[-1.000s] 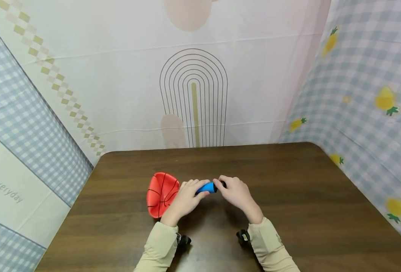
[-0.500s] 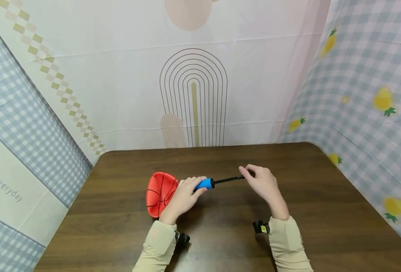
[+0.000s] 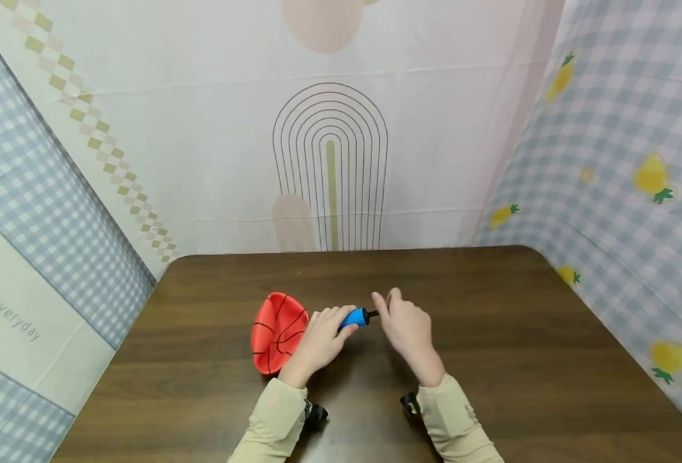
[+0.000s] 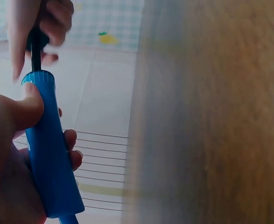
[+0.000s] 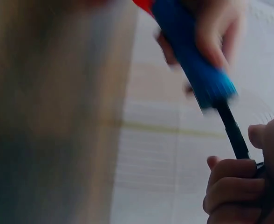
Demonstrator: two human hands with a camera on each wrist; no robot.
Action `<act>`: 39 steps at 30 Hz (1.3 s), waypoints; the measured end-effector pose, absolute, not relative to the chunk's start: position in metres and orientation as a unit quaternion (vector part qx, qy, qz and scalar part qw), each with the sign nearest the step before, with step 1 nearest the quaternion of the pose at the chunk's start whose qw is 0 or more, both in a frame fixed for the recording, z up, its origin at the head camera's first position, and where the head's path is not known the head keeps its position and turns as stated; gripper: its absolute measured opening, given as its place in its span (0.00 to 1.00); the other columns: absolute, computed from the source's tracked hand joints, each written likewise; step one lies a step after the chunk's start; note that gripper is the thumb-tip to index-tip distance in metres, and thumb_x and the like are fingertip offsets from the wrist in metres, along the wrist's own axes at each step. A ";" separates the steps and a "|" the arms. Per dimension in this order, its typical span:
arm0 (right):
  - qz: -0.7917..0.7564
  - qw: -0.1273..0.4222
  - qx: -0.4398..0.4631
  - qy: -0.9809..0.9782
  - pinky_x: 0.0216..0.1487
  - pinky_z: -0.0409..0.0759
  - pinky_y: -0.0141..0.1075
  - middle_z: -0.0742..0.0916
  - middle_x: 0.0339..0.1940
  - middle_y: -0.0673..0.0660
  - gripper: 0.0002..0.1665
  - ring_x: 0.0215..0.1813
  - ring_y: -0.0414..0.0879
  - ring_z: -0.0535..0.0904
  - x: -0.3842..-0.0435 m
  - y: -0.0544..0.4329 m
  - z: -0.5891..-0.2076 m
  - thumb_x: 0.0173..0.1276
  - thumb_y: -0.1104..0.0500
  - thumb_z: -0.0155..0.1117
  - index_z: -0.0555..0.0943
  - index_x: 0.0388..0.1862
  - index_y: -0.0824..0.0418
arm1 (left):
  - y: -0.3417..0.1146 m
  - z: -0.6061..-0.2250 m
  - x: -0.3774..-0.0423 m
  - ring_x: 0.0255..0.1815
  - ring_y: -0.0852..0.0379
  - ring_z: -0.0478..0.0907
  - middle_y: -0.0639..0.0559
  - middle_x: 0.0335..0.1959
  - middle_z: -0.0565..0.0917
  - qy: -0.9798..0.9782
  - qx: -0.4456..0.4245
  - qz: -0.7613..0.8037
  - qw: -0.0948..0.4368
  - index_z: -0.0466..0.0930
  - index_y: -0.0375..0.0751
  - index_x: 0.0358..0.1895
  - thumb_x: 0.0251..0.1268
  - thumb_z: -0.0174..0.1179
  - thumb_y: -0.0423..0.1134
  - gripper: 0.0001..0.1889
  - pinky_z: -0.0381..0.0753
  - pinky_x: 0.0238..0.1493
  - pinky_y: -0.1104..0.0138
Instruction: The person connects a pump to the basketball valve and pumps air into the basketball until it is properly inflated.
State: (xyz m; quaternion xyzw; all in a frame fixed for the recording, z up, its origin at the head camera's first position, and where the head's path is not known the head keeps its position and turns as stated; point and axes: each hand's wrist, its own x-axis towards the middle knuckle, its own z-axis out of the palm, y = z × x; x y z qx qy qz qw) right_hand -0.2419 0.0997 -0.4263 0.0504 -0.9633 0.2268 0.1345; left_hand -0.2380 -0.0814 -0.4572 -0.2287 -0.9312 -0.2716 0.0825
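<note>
My left hand grips the blue barrel of a hand pump, thumb along it near the ribbed collar in the left wrist view. From the barrel's right end a short stretch of black rod shows. My right hand holds the handle at the rod's outer end, its fingers curled round it in the right wrist view. Left of the pump lies a red ball with black basketball lines, collapsed into a hollow cup shape. The pump's far end is hidden behind my left hand in the head view, on the ball's side.
The dark wooden table spreads out below both hands. Behind it hangs a white patterned cloth, with checked cloth along the right side. A black camera sits at my left wrist.
My right hand first drew the rod far out to the right, then came back left, so most of the rod is inside the barrel again. My left hand and the ball have barely shifted.
</note>
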 end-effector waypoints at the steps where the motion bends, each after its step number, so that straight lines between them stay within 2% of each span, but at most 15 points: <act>1: 0.224 0.134 0.056 -0.964 0.15 0.64 0.35 0.76 0.12 0.53 0.25 0.13 0.45 0.69 -0.241 0.094 -0.429 0.76 0.41 0.46 0.72 0.32 0.61 | -0.081 -0.457 -0.238 0.46 0.51 0.75 0.49 0.47 0.82 -0.931 -0.230 -0.272 0.085 0.74 0.45 0.61 0.71 0.54 0.47 0.20 0.70 0.50 0.57; 5: 0.230 0.141 0.078 -0.960 0.14 0.62 0.34 0.74 0.10 0.53 0.24 0.11 0.45 0.67 -0.239 0.081 -0.435 0.76 0.43 0.47 0.72 0.34 0.62 | -0.081 -0.454 -0.239 0.45 0.51 0.75 0.49 0.46 0.82 -0.929 -0.236 -0.270 0.096 0.74 0.45 0.61 0.70 0.55 0.48 0.20 0.69 0.52 0.56; 9: 0.277 0.106 0.100 -0.950 0.17 0.62 0.34 0.73 0.13 0.52 0.21 0.14 0.44 0.66 -0.241 0.084 -0.433 0.77 0.45 0.46 0.74 0.37 0.61 | -0.086 -0.450 -0.242 0.47 0.50 0.75 0.47 0.48 0.82 -0.926 -0.244 -0.271 0.103 0.75 0.45 0.61 0.69 0.56 0.47 0.21 0.68 0.52 0.56; 12: 0.308 0.075 0.120 -0.941 0.19 0.61 0.34 0.72 0.14 0.51 0.19 0.16 0.43 0.65 -0.244 0.090 -0.428 0.77 0.45 0.48 0.75 0.34 0.57 | -0.091 -0.447 -0.244 0.47 0.49 0.75 0.47 0.48 0.82 -0.923 -0.248 -0.276 0.102 0.75 0.45 0.61 0.69 0.57 0.48 0.21 0.67 0.51 0.57; 17: 0.305 0.077 0.142 -0.939 0.18 0.60 0.33 0.72 0.13 0.49 0.17 0.16 0.41 0.65 -0.247 0.100 -0.421 0.72 0.46 0.55 0.77 0.27 0.53 | -0.096 -0.447 -0.246 0.47 0.51 0.74 0.48 0.49 0.82 -0.917 -0.254 -0.294 0.090 0.75 0.46 0.62 0.69 0.57 0.48 0.21 0.67 0.51 0.58; 21: 0.308 0.071 0.128 -0.940 0.19 0.60 0.33 0.70 0.12 0.48 0.18 0.17 0.40 0.65 -0.251 0.112 -0.414 0.71 0.46 0.55 0.78 0.25 0.54 | -0.099 -0.447 -0.246 0.49 0.51 0.75 0.49 0.49 0.82 -0.918 -0.247 -0.299 0.087 0.75 0.47 0.61 0.69 0.56 0.48 0.20 0.68 0.53 0.56; 26: 0.324 0.100 0.080 -0.937 0.22 0.60 0.34 0.72 0.12 0.49 0.17 0.18 0.43 0.65 -0.252 0.138 -0.400 0.72 0.48 0.53 0.81 0.29 0.56 | -0.103 -0.448 -0.246 0.51 0.52 0.74 0.50 0.50 0.82 -0.918 -0.225 -0.317 0.081 0.74 0.49 0.61 0.70 0.56 0.48 0.19 0.68 0.57 0.55; 30: 0.333 0.129 0.066 -0.931 0.23 0.61 0.34 0.74 0.14 0.51 0.17 0.20 0.43 0.66 -0.250 0.154 -0.393 0.71 0.47 0.56 0.83 0.29 0.56 | -0.105 -0.448 -0.247 0.51 0.52 0.73 0.50 0.51 0.82 -0.916 -0.221 -0.326 0.073 0.73 0.50 0.61 0.70 0.55 0.49 0.19 0.68 0.57 0.55; 34: 0.367 0.134 0.103 -0.915 0.27 0.63 0.33 0.73 0.16 0.50 0.18 0.20 0.41 0.65 -0.248 0.160 -0.391 0.70 0.43 0.58 0.82 0.32 0.56 | -0.106 -0.447 -0.246 0.51 0.51 0.73 0.49 0.51 0.81 -0.914 -0.215 -0.335 0.071 0.73 0.49 0.61 0.70 0.55 0.48 0.20 0.68 0.57 0.55; 39: 0.443 0.107 0.159 -0.876 0.27 0.67 0.33 0.73 0.20 0.55 0.19 0.21 0.39 0.65 -0.245 0.163 -0.389 0.77 0.47 0.49 0.82 0.45 0.57 | -0.107 -0.446 -0.246 0.52 0.51 0.74 0.49 0.51 0.82 -0.911 -0.203 -0.350 0.083 0.74 0.47 0.61 0.70 0.56 0.46 0.19 0.68 0.56 0.54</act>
